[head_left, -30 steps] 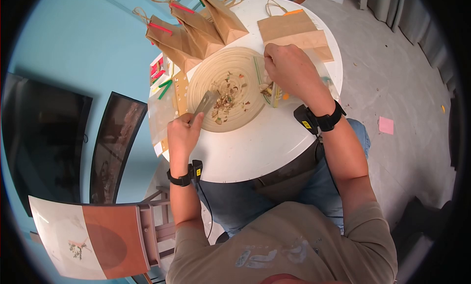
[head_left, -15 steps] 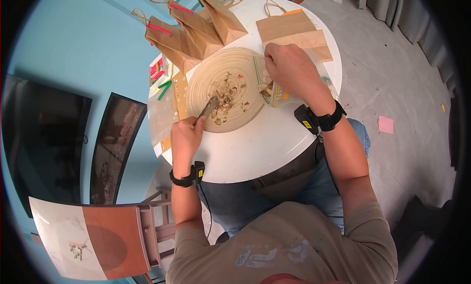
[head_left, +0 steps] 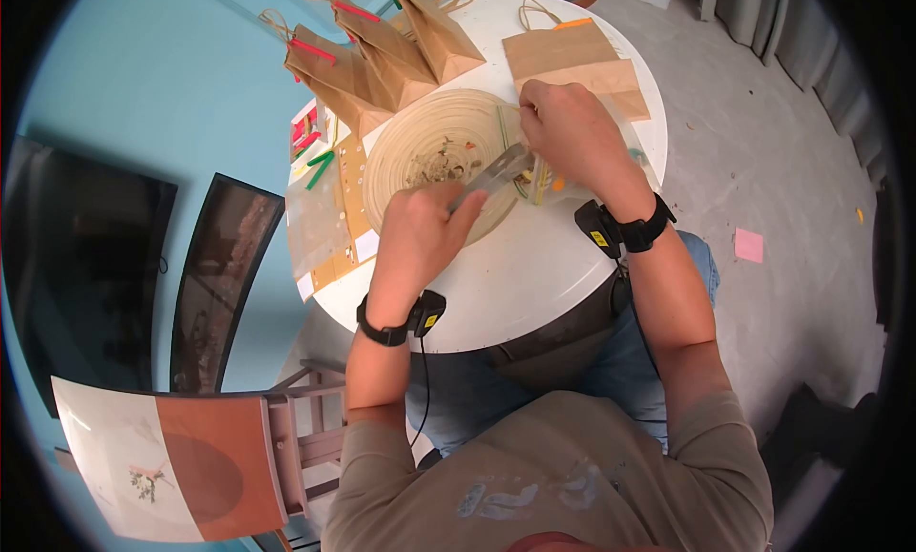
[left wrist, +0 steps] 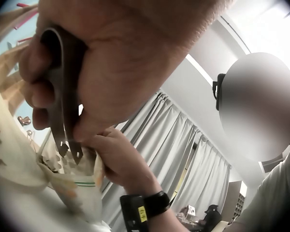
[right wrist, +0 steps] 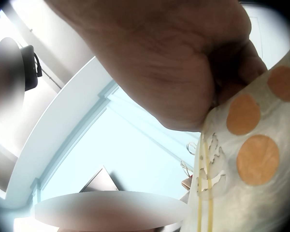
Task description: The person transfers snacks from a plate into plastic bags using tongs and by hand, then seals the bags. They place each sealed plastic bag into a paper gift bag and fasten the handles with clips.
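Observation:
My left hand (head_left: 420, 237) grips metal tongs (head_left: 489, 180), whose tips are at the mouth of a clear zip bag (left wrist: 79, 193). In the left wrist view the tong tips point down into the opening, over pale pieces. My right hand (head_left: 577, 137) pinches the bag's upper edge. Orange round spots (right wrist: 258, 159) show on the bag's side in the right wrist view. To the left of the bag lies a round, shallow, ringed bowl (head_left: 396, 137), with small dried brown and pale bits (head_left: 439, 161) scattered in its middle.
Several brown paper bags (head_left: 334, 80) stand behind the bowl, and another paper bag (head_left: 572, 56) lies at the back right. On the left are green strips (head_left: 321, 170), a small box of red pieces (head_left: 305, 130) and brown card (head_left: 351, 185) with clear bags.
My left hand has carried the tongs from the dried bits in the bowl rightward to the zip bag. The right hand has stayed nearly still, holding the bag.

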`<state>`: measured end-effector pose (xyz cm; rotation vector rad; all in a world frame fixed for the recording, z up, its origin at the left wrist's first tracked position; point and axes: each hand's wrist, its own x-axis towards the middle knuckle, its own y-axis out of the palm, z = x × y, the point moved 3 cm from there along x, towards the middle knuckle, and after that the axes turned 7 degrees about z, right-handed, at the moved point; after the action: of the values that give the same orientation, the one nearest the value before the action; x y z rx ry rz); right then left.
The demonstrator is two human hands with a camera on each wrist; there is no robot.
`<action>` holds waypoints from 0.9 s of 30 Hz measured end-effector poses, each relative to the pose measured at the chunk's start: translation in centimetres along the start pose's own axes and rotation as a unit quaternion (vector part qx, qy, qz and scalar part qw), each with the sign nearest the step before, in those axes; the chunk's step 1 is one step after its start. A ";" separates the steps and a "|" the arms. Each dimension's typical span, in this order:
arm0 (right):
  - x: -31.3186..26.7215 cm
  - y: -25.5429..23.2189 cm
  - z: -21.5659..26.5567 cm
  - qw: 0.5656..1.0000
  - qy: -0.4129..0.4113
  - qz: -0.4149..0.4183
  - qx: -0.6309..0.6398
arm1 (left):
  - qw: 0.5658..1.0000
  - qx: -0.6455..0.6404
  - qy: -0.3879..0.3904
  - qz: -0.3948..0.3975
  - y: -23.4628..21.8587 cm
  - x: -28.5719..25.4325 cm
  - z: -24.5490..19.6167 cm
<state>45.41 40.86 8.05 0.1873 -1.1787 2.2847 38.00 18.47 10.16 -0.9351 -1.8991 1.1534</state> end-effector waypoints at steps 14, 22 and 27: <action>0.2 0.2 -0.1 1.000 -0.001 0.014 -0.004 | 0.976 0.063 -0.207 0.010 -4.4 -8.3 8.9; 0.2 0.4 0.2 1.000 -0.014 0.010 -0.014 | 0.980 0.072 -0.185 -0.001 -2.8 -9.7 9.2; 0.2 0.4 0.2 1.000 -0.015 0.010 -0.011 | 0.979 0.093 -0.182 0.015 -2.7 -9.2 8.9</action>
<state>45.05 40.57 7.97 0.2033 -1.2261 2.2930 34.28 6.14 7.69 -0.6870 -2.0176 1.5774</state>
